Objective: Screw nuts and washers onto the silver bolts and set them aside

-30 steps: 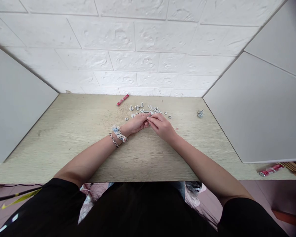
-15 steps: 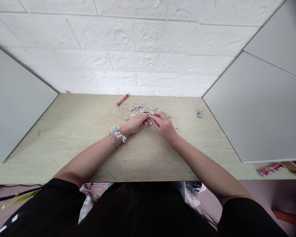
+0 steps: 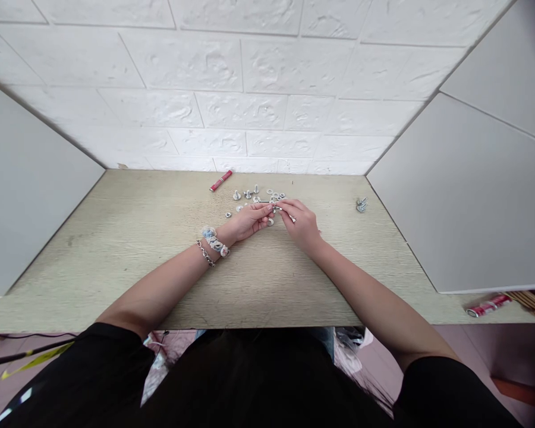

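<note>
Fingertips of left hand [image 3: 248, 221] and right hand [image 3: 302, 224] pinch one small silver metal bolt [image 3: 274, 208] above the pale wood-grain tabletop [image 3: 138, 238], beside scattered silver nuts and washers [image 3: 254, 195], white brick-pattern wall [image 3: 249, 89] behind.

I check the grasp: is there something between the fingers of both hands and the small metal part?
Nothing visible. The left hand and right hand both pinch the small metal part directly, above the table.
</note>
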Motion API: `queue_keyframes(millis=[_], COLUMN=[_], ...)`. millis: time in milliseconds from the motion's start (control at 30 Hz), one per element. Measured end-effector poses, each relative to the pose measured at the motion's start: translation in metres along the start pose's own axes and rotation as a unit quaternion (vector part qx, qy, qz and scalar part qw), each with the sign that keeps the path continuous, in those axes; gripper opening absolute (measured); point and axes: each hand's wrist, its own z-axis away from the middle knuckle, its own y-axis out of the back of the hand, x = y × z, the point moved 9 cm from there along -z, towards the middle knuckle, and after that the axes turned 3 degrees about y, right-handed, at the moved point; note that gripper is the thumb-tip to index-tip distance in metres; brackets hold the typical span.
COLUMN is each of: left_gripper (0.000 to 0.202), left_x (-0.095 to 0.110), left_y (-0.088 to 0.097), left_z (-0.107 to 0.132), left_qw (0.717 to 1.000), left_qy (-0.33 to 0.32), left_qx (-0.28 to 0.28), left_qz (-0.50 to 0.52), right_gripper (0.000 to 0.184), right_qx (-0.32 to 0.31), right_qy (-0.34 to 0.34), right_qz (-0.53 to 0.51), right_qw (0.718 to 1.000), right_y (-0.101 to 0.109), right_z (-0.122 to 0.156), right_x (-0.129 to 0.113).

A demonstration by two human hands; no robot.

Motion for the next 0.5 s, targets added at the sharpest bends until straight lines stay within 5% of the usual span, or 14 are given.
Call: queue_keyframes(millis=[500], left_gripper=[0.011], left_x=[-0.001], left_y=[-0.004], left_z=[0.001], left_qw=[0.999], left_qy=[0.005], left_qx=[-0.027], left_qz=[-0.042], right_gripper=[0.019], right_qx=[-0.014], right_qy=[-0.118], right_qz=[-0.066], right_qw=[0.991], right_y=[0.002], right_z=[0.0], right_x=[0.016])
